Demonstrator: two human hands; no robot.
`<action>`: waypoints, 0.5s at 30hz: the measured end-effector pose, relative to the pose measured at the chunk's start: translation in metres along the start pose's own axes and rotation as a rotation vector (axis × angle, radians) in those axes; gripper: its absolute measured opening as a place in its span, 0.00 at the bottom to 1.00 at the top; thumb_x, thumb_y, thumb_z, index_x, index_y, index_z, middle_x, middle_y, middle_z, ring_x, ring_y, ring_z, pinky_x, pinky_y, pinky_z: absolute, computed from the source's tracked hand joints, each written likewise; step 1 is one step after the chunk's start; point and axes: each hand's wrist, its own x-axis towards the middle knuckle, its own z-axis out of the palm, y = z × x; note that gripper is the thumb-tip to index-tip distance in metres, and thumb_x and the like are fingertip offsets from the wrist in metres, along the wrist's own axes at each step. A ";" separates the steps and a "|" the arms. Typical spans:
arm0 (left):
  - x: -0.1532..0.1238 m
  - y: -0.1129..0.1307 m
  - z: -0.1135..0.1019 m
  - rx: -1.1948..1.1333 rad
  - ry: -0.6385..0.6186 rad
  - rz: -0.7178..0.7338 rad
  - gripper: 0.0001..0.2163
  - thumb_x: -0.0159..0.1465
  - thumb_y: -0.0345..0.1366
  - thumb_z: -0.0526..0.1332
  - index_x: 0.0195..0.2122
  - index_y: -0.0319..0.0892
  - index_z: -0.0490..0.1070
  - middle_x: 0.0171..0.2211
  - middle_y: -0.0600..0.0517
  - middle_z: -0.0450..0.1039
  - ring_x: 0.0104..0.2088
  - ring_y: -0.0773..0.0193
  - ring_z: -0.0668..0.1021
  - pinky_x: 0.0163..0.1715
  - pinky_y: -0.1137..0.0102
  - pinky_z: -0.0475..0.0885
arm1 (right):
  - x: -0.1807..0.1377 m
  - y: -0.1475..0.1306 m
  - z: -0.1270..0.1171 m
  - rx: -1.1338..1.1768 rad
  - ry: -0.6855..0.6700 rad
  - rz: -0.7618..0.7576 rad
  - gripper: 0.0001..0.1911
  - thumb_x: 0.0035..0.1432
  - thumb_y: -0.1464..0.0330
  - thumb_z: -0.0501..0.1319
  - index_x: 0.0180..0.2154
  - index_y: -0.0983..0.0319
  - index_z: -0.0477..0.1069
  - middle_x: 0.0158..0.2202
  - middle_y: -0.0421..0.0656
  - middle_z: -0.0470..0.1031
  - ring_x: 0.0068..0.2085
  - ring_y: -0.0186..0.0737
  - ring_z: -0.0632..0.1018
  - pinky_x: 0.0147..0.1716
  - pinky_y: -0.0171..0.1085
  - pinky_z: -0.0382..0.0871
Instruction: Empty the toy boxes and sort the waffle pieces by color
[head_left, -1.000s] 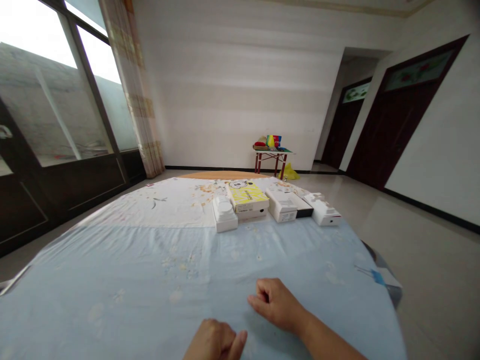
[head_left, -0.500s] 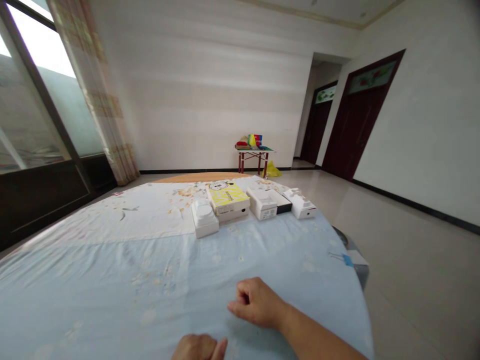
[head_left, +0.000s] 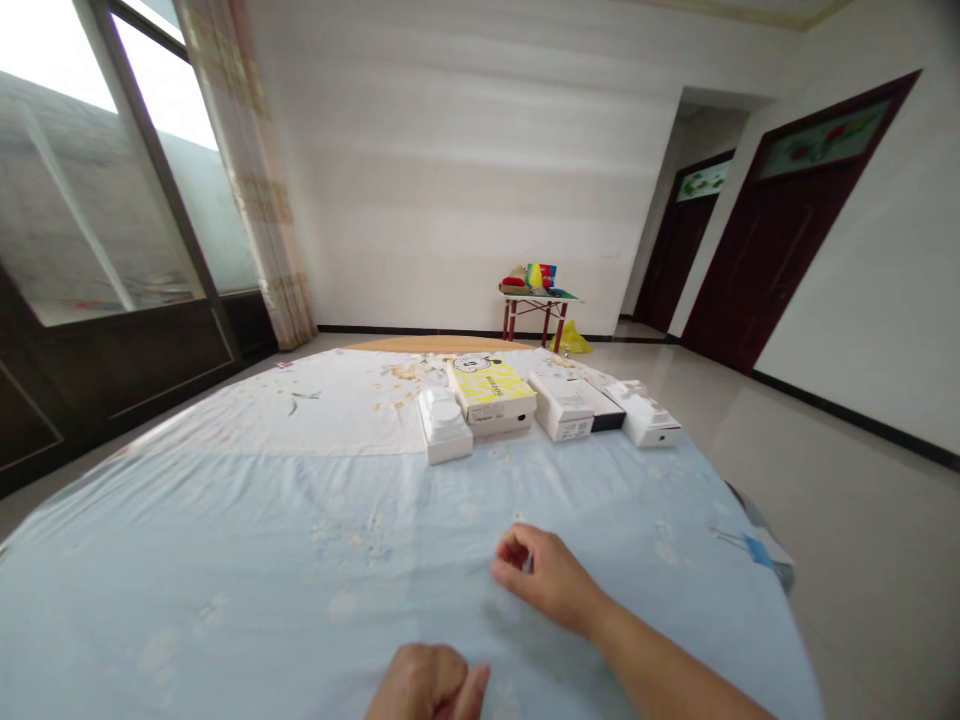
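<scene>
At the bottom edge my left hand is curled into a fist, its thumb lying along the fingers; nothing shows in it. Ahead and to the right, my right hand is loosely closed, fingertips near the thumb, with a gap inside the curl and no object in it. Both hands are over the light blue part of the tablecloth. Beyond them stand a small white box with a round raised top, a yellow and white box with a cartoon print, and a long white box.
Farther right are a black-sided box and another white box with pieces on top. A blue clip-like item sits at the cloth's right edge. By the wall is a small table with colourful items, a yellow bag beside it.
The view has turned left, so the boxes and room appear farther right. Both hands sit a little higher in the picture, and the right hand's curl looks slightly looser.
</scene>
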 end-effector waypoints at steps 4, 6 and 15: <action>0.001 0.001 -0.008 -0.026 0.086 0.018 0.19 0.63 0.39 0.44 0.15 0.42 0.42 0.14 0.57 0.45 0.17 0.71 0.53 0.21 0.69 0.48 | 0.061 -0.001 0.004 -0.142 0.181 -0.051 0.28 0.47 0.60 0.63 0.49 0.64 0.63 0.48 0.50 0.68 0.43 0.42 0.72 0.44 0.39 0.65; 0.001 0.001 -0.010 -0.035 0.105 0.022 0.19 0.63 0.38 0.44 0.15 0.42 0.42 0.14 0.57 0.44 0.17 0.71 0.53 0.21 0.69 0.48 | 0.096 -0.003 0.013 -0.247 0.296 -0.019 0.37 0.44 0.57 0.64 0.54 0.66 0.58 0.53 0.55 0.63 0.52 0.49 0.67 0.51 0.44 0.61; -0.003 -0.006 -0.020 -0.008 0.217 0.016 0.19 0.62 0.36 0.46 0.15 0.41 0.41 0.14 0.58 0.42 0.17 0.72 0.51 0.21 0.69 0.46 | 0.174 -0.019 0.068 -0.335 0.558 0.386 0.57 0.37 0.48 0.64 0.60 0.73 0.46 0.55 0.66 0.58 0.55 0.62 0.62 0.47 0.55 0.60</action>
